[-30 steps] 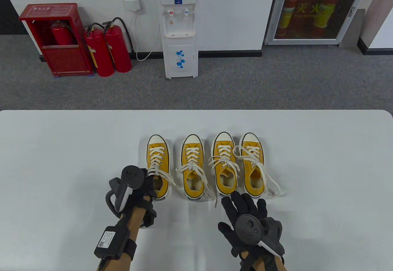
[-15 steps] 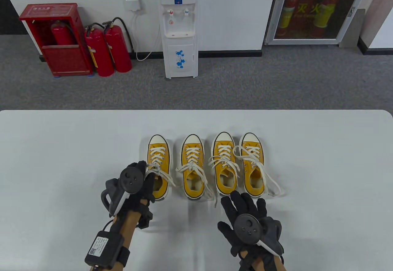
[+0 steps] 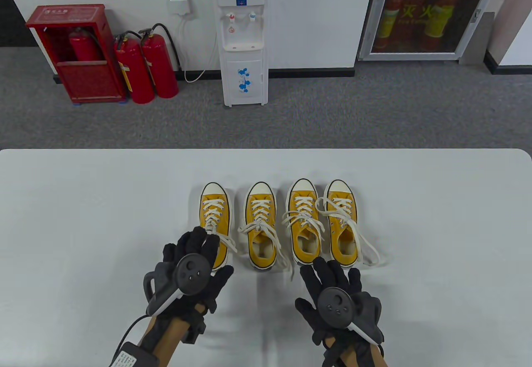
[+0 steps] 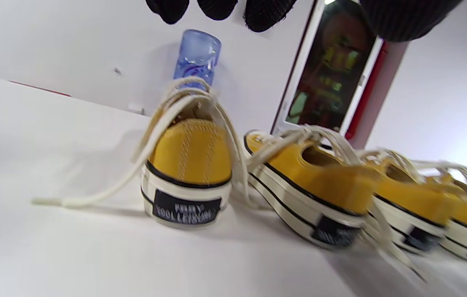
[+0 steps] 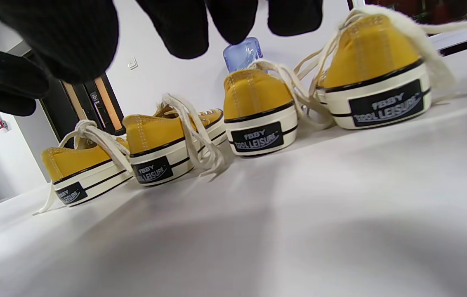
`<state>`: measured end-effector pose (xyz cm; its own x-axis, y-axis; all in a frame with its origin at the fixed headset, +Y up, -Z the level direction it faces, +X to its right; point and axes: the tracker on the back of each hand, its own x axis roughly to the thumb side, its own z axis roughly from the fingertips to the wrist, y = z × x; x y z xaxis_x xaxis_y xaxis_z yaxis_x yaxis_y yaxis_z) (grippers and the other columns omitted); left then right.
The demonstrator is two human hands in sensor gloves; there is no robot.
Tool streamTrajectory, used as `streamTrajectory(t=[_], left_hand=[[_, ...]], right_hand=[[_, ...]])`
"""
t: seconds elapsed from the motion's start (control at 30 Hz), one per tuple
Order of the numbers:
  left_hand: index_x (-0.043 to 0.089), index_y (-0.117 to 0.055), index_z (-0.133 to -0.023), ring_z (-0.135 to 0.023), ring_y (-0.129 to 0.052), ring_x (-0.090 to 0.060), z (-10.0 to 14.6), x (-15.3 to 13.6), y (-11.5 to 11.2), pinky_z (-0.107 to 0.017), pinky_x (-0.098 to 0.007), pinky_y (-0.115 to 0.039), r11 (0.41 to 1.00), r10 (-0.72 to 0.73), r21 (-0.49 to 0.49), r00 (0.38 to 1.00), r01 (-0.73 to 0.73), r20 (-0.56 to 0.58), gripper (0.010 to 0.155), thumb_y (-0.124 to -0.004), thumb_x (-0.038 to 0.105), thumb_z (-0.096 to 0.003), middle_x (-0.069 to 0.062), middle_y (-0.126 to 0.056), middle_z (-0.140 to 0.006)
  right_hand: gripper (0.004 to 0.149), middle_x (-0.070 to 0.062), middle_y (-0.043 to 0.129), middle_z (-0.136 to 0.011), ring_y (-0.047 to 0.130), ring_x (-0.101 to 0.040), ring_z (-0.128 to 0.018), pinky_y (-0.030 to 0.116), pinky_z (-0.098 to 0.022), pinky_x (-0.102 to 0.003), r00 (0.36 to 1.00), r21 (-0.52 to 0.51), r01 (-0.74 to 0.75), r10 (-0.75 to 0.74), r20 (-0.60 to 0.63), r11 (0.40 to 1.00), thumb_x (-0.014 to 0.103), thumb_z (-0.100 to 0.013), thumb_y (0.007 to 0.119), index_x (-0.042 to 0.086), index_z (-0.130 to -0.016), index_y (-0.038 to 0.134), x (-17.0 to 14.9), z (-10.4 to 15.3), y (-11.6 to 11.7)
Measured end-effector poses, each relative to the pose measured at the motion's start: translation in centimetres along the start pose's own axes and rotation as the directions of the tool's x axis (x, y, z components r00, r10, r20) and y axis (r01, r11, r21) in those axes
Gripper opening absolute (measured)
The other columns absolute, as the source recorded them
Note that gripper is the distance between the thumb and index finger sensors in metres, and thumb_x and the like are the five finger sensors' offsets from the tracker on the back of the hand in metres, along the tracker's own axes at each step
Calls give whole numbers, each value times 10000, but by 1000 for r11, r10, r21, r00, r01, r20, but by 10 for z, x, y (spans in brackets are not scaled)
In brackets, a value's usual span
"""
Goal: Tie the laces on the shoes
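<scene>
1. Table view: four yellow shoes stand in a row on the table (image 3: 83,200), toes away from me. My left hand (image 3: 195,267) hovers over the heel of the leftmost shoe (image 3: 214,217), fingers spread and holding nothing. My right hand (image 3: 336,296) lies flat on the table just behind the heels of the third shoe (image 3: 304,221) and the rightmost shoe (image 3: 341,217), fingers straight, gripping nothing. The second shoe (image 3: 261,221) stands between the leftmost and the third. Loose white laces (image 3: 368,246) trail beside the rightmost shoe.

2. Left wrist view: my fingertips (image 4: 217,6) hang free above the leftmost shoe's heel, clear of it. One lace end (image 4: 93,194) lies on the table left of that heel.

3. Right wrist view: my fingers (image 5: 184,24) hang uncurled above the table, near the heels but apart from them.
</scene>
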<state>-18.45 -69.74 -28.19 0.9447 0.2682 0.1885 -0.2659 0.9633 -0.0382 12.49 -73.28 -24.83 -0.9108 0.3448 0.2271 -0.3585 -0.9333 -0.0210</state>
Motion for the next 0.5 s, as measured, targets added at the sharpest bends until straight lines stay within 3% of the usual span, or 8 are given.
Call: streamTrajectory(t=[0.5], left_hand=[[317,-299,-1165,-1187,-165,-447,29,1,-31,-718,-779,-97,999,-10,-40,997,13,75,886,-608,733,-446,-78,-142,-1265]], right_hand=[[792,-55,324,-1176,392,-458,-1096,193,-697,-755,1000,6,-15,14,27,1000,574,-428,752,231,-1100,511,3,0,3]])
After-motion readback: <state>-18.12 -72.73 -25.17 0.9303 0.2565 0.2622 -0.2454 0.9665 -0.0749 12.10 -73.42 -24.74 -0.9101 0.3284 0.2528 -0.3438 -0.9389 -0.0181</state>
